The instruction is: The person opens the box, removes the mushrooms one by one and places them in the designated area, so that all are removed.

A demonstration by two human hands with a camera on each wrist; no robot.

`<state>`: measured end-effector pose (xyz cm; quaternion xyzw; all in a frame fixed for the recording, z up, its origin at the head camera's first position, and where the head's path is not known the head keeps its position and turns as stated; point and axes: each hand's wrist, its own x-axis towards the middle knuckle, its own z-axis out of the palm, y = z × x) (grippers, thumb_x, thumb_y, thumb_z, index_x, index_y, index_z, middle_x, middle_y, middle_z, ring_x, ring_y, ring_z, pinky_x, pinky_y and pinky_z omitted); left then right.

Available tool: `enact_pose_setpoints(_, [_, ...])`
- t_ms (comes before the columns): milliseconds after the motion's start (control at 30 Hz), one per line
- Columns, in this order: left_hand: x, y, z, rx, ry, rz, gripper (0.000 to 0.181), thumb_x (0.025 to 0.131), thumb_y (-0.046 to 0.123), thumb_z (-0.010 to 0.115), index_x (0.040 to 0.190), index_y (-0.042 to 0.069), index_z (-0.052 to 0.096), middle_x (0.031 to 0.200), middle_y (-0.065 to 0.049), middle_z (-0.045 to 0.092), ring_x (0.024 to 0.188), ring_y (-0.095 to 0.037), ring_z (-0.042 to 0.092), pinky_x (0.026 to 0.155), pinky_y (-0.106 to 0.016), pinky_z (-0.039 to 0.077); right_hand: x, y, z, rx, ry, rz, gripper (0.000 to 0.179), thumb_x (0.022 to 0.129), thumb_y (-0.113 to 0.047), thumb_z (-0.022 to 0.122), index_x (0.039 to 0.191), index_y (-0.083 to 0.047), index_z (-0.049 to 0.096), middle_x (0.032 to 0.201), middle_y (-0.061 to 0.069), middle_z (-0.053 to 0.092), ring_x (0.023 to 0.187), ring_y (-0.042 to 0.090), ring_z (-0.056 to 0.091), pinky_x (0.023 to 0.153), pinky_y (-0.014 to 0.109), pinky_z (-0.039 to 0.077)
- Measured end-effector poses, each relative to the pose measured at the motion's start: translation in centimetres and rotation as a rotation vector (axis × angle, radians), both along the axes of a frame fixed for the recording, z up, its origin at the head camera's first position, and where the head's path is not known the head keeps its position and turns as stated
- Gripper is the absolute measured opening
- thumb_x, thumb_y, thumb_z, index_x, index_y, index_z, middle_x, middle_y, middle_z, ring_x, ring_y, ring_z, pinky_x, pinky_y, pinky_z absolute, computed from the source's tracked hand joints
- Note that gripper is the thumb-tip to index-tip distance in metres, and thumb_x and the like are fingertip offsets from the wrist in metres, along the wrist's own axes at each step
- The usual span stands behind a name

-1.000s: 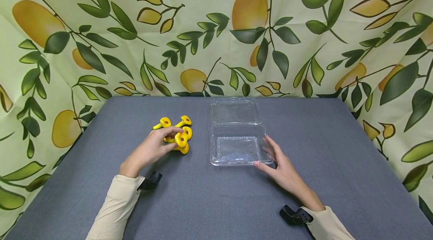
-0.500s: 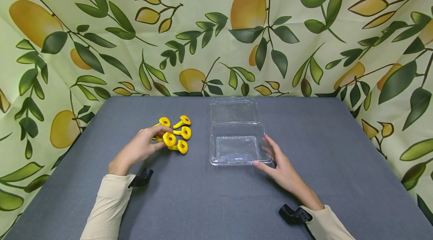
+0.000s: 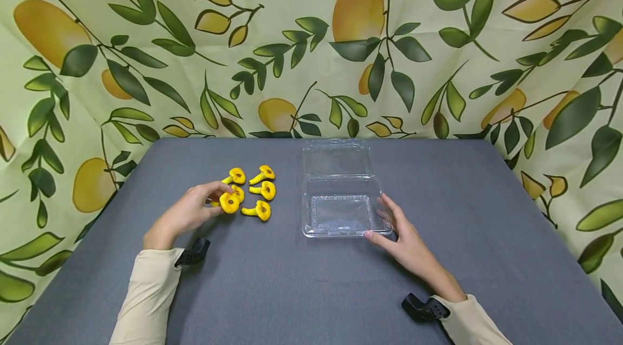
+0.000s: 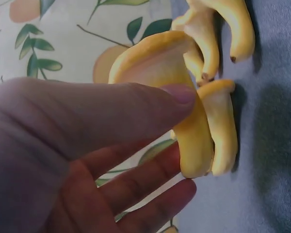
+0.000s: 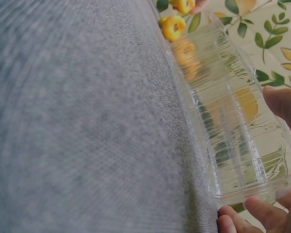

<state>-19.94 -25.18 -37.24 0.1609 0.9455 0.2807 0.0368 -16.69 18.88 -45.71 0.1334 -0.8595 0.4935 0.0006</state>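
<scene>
In the head view my left hand pinches a yellow mushroom with a ring-shaped cap. Seen from the left wrist, the thumb lies across the held mushroom, with fingers behind it. Close behind is another mushroom, partly covered by the held one; I cannot tell whether they touch. My right hand holds the front right corner of a clear plastic container, thumb at the front rim and fingers at the right wall. The container's lid lies folded back.
More yellow mushrooms lie loosely grouped between the left hand and the container: one at the back left, one at the back right, a middle one and a front one. A leaf-patterned cloth hangs behind the grey table.
My left hand has moved left with the pinched mushroom, away from the mushrooms on the right, which now show fully. The right hand and container have stayed in place.
</scene>
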Motion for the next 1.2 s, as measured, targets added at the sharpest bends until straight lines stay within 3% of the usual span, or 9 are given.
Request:
enact_pose_setpoints(367, [-0.2,-0.8,-0.5,-0.036,-0.061,-0.011,0.033,0.082,-0.009,0.068,0.113,0.001,0.066,0.104,-0.015,0.068,0.095,-0.028,0.062,0.088,-0.053,0.053,-0.1,0.0,0.0,0.002,-0.008,0.001,0.093,0.09,-0.031,0.073,0.159,-0.014,0.013,0.161,0.017,0.029,0.141,0.041,0.042,0.114,0.058,0.033])
enact_pose_setpoints(667, [-0.2,-0.6,-1.0,-0.092,-0.07,-0.007,0.032,0.081,-0.008,0.069,0.11,0.003,0.068,0.104,-0.015,0.069,0.094,-0.029,0.062,0.084,-0.049,0.052,-0.1,0.0,0.0,-0.004,-0.005,0.002,0.093,0.09,-0.031,0.074,0.159,-0.013,0.014,0.161,0.017,0.029,0.14,0.041,0.042,0.114,0.058,0.033])
enact_pose_setpoints(1033, [-0.5,-0.3,-1.9,-0.083,-0.057,-0.03,0.03,0.078,-0.01,0.07,0.104,0.005,0.069,0.096,-0.01,0.069,0.089,-0.024,0.062,0.083,-0.046,0.052,-0.1,0.0,-0.1,0.002,0.004,-0.001,0.093,0.089,-0.03,0.074,0.159,-0.012,0.015,0.16,0.016,0.031,0.14,0.039,0.044,0.114,0.055,0.034])
enact_pose_setpoints(1200, [-0.5,-0.3,-1.8,-0.095,-0.074,-0.031,0.031,0.08,-0.01,0.069,0.106,0.006,0.069,0.101,-0.011,0.069,0.093,-0.026,0.062,0.084,-0.048,0.052,-0.1,0.0,0.0,0.003,-0.004,0.0,0.093,0.09,-0.031,0.074,0.159,-0.012,0.014,0.161,0.016,0.03,0.14,0.04,0.043,0.114,0.056,0.034])
